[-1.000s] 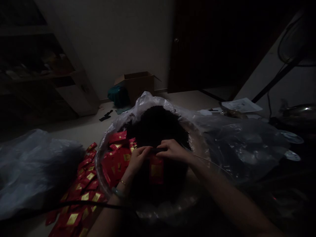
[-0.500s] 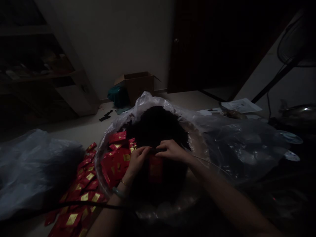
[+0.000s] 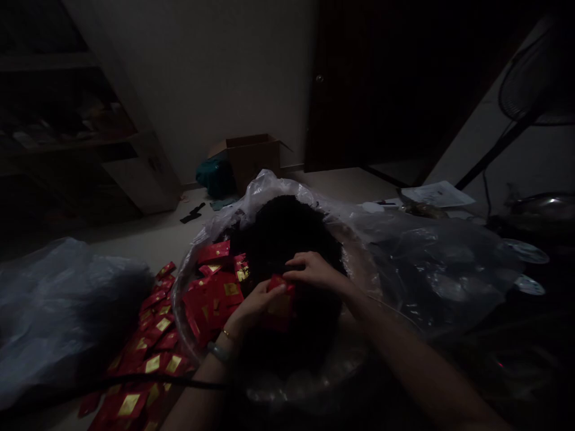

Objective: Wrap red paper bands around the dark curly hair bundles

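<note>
within the edge of the basin [image 3: 178,311], the left hand [image 3: 258,300] pinches a red packet [image 3: 280,310]; the right hand [image 3: 317,270] curls, grip unclear. a loose pinch could drop the packet.

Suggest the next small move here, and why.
Probably lay the held packet on the packet heap to its left: the left hand pins it under the thumb, and the heap lies close by. Too dark to tell whether the right hand grips the packet's top edge.
</note>
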Action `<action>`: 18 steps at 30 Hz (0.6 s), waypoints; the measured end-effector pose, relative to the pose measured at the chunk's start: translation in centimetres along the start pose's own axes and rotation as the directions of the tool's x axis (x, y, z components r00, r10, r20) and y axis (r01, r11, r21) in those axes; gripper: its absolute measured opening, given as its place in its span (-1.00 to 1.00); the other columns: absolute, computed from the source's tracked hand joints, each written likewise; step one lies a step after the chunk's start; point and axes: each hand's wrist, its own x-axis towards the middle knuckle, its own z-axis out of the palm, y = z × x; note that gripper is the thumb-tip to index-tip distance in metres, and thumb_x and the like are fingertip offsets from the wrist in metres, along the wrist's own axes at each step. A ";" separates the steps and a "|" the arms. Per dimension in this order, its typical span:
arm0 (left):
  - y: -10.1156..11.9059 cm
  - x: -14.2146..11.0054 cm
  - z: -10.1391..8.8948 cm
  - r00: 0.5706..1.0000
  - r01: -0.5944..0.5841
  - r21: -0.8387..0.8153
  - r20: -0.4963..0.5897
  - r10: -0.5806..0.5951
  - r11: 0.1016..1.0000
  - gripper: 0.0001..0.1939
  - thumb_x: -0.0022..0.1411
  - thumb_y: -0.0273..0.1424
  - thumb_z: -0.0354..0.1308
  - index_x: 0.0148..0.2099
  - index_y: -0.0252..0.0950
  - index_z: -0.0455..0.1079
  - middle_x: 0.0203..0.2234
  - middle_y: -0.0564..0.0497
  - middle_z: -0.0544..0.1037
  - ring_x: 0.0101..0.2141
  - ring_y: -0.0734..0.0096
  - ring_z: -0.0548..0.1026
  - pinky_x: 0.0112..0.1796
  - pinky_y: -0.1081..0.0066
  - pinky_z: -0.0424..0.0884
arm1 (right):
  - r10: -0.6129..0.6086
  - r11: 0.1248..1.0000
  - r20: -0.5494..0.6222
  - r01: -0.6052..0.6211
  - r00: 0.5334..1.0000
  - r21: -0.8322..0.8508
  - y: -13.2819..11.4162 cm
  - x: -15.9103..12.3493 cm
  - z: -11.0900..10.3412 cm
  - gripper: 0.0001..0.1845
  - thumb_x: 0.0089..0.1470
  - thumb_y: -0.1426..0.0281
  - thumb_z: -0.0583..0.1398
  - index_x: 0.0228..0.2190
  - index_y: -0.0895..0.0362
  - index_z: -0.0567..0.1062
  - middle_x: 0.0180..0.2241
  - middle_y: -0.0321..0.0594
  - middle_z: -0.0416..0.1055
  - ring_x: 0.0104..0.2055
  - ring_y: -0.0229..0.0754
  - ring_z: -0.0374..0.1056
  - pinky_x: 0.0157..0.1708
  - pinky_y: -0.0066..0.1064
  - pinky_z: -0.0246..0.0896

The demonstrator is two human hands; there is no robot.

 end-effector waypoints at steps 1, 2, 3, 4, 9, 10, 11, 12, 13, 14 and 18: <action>0.0 0.0 0.2 0.998 0.062 -0.050 -0.015 -0.063 0.997 -0.45 -0.08 0.01 0.24 -0.23 -0.38 0.44 -0.49 -0.06 0.57 -0.56 0.36 0.49 -0.48 0.38 0.41 | 0.013 0.999 0.009 -0.013 1.000 0.038 0.0 0.0 -0.1 -0.70 -0.09 0.29 0.29 -0.28 0.16 0.58 -0.34 -0.22 0.49 -0.31 -0.20 0.37 -0.34 -0.45 0.18; 0.0 0.0 0.3 0.993 0.114 -0.098 -0.028 -0.118 0.989 -0.40 -0.03 0.09 0.14 -0.24 -0.39 0.44 -0.50 -0.08 0.57 -0.60 0.36 0.47 -0.52 0.36 0.41 | 0.024 0.996 0.027 -0.027 0.999 0.081 -0.1 0.0 -0.2 -0.69 -0.09 0.28 0.28 -0.27 0.16 0.58 -0.34 -0.22 0.50 -0.31 -0.19 0.37 -0.34 -0.45 0.19; 0.0 0.1 0.3 0.986 0.153 -0.140 -0.038 -0.160 0.978 -0.34 0.02 0.15 0.02 -0.24 -0.39 0.44 -0.51 -0.10 0.57 -0.62 0.35 0.47 -0.56 0.34 0.41 | 0.042 0.991 0.042 -0.047 0.998 0.127 -0.1 0.0 -0.5 -0.68 -0.08 0.27 0.27 -0.25 0.16 0.58 -0.34 -0.23 0.50 -0.32 -0.20 0.38 -0.36 -0.46 0.20; 0.0 0.2 0.3 0.982 0.175 -0.177 -0.043 -0.185 0.969 -0.29 0.06 0.18 -0.09 -0.23 -0.39 0.44 -0.51 -0.12 0.57 -0.64 0.33 0.47 -0.58 0.33 0.41 | 0.073 0.981 0.049 -0.080 0.996 0.174 -0.1 0.0 -0.8 -0.67 -0.06 0.26 0.26 -0.24 0.15 0.57 -0.34 -0.23 0.51 -0.35 -0.21 0.38 -0.39 -0.46 0.21; 0.3 0.5 -0.1 0.987 0.124 -0.298 -0.061 -0.149 0.946 -0.30 0.16 0.12 -0.21 -0.16 -0.41 0.42 -0.51 -0.15 0.57 -0.65 0.32 0.47 -0.59 0.31 0.42 | 0.235 0.941 0.056 -0.241 0.970 0.239 -0.1 -0.4 -2.7 -0.56 -0.04 0.21 0.25 -0.12 0.15 0.51 -0.37 -0.24 0.51 -0.50 -0.29 0.33 -0.54 -0.49 0.18; 0.4 0.5 0.0 0.987 0.119 -0.306 -0.066 -0.146 0.945 -0.31 0.17 0.11 -0.20 -0.16 -0.41 0.42 -0.52 -0.15 0.57 -0.65 0.31 0.47 -0.59 0.31 0.42 | 0.215 0.947 0.070 -0.226 0.974 0.228 -0.1 -0.5 -2.9 -0.56 -0.06 0.20 0.26 -0.13 0.15 0.52 -0.36 -0.24 0.51 -0.47 -0.27 0.34 -0.51 -0.48 0.20; 0.4 0.4 0.0 0.987 0.117 -0.308 -0.068 -0.144 0.944 -0.31 0.17 0.11 -0.20 -0.16 -0.41 0.42 -0.52 -0.15 0.57 -0.65 0.30 0.47 -0.58 0.31 0.42 | 0.177 0.957 0.085 -0.192 0.980 0.219 -0.1 -0.6 -3.0 -0.57 -0.07 0.19 0.26 -0.16 0.15 0.53 -0.34 -0.24 0.52 -0.42 -0.23 0.37 -0.46 -0.47 0.23; 0.4 0.4 0.1 0.987 0.119 -0.304 -0.070 -0.147 0.945 -0.32 0.18 0.10 -0.20 -0.16 -0.41 0.42 -0.53 -0.14 0.57 -0.65 0.30 0.47 -0.59 0.31 0.42 | 0.131 0.965 0.098 -0.150 0.986 0.214 -0.1 -0.6 -2.9 -0.58 -0.08 0.19 0.27 -0.19 0.15 0.55 -0.32 -0.24 0.52 -0.36 -0.19 0.39 -0.40 -0.45 0.25; 0.4 0.4 0.2 0.985 0.126 -0.296 -0.073 -0.153 0.947 -0.32 0.18 0.10 -0.21 -0.17 -0.40 0.42 -0.53 -0.14 0.57 -0.65 0.30 0.47 -0.59 0.31 0.42 | 0.088 0.971 0.105 -0.109 0.991 0.212 0.0 -0.6 -2.7 -0.60 -0.09 0.18 0.27 -0.22 0.15 0.56 -0.30 -0.24 0.52 -0.30 -0.16 0.40 -0.34 -0.42 0.26; 0.4 0.4 0.3 0.984 0.136 -0.287 -0.076 -0.164 0.948 -0.32 0.18 0.10 -0.21 -0.18 -0.40 0.43 -0.54 -0.13 0.56 -0.65 0.30 0.47 -0.59 0.31 0.41 | 0.056 0.975 0.105 -0.077 0.993 0.209 0.0 -0.6 -2.3 -0.61 -0.10 0.19 0.28 -0.23 0.15 0.57 -0.28 -0.23 0.52 -0.26 -0.12 0.41 -0.28 -0.40 0.26; 0.0 0.7 0.5 0.970 0.191 -0.264 -0.099 -0.223 0.946 -0.30 0.16 0.12 -0.20 -0.29 -0.41 0.44 -0.57 -0.13 0.56 -0.66 0.34 0.46 -0.59 0.35 0.40 | 0.036 0.985 0.034 -0.041 0.999 0.165 0.4 0.0 -0.9 -0.63 -0.13 0.26 0.29 -0.25 0.19 0.57 -0.30 -0.20 0.52 -0.23 -0.10 0.40 -0.24 -0.38 0.23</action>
